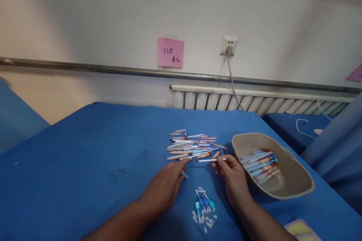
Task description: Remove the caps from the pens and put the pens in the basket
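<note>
A loose pile of pen parts (192, 145), barrels and white refills, lies on the blue cloth (85, 165). My right hand (233, 180) pinches a thin white refill (209, 160) that points left toward the pile. My left hand (166, 184) rests palm down just below the pile, fingers curled over a small light-blue piece (184, 175) at its fingertips. A heap of small blue and white caps (204, 209) sits between my wrists. To the right stands a beige oval tray (294, 184) holding several assembled pens (261, 165).
A pink note (170, 52) is stuck on the wall, with a wall socket and cable (229, 47) beside it. A radiator (254, 101) runs behind the table. A yellow-pink pad (302, 230) lies at the lower right corner. Another blue-covered surface (291, 124) stands to the right.
</note>
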Demonstrator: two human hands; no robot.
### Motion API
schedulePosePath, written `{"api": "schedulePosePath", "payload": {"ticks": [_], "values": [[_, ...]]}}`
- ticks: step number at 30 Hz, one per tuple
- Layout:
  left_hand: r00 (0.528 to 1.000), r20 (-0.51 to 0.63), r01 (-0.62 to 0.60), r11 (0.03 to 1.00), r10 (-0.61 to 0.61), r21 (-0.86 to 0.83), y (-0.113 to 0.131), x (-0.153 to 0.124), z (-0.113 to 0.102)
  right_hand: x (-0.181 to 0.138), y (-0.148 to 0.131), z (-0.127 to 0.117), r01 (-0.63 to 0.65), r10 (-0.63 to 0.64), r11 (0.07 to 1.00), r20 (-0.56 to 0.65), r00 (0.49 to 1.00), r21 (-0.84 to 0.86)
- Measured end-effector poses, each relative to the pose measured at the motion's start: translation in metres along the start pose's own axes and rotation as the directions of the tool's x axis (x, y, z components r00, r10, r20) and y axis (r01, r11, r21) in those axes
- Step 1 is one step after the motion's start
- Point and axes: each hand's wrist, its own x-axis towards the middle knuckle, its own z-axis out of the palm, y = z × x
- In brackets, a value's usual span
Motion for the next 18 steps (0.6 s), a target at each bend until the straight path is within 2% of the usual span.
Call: {"api": "schedulePosePath", "payload": {"ticks": [3, 8, 12, 18], "values": [[0.997, -0.071, -0.021, 1.0, 0.022, 0.008, -0.0028, -0.0002, 0.001, 0.0002, 0.0013, -0.0004, 0.012, -0.011, 1.0, 0.027, 1.0, -0.023], [1.0, -0.016, -0.012, 0.999, 0.012, 0.035, -0.0046, -0.0013, 0.003, 0.0006, 0.0015, -0.001, 0.018, -0.017, 0.999, 0.025, 1.0, -0.028], [0.994, -0.108, 0.01, 1.0, -0.01, 0.003, -0.0059, -0.0013, 0.0039, 0.0012, 0.0013, -0.0003, 0.015, -0.014, 0.999, 0.026, 1.0, -0.03], [0.973, -0.184, 0.122, 0.988, -0.138, -0.099, -0.0068, 0.0015, -0.0003, 0.0006, 0.0003, 0.0001, 0.021, -0.019, 0.998, 0.035, 0.999, -0.051]]}}
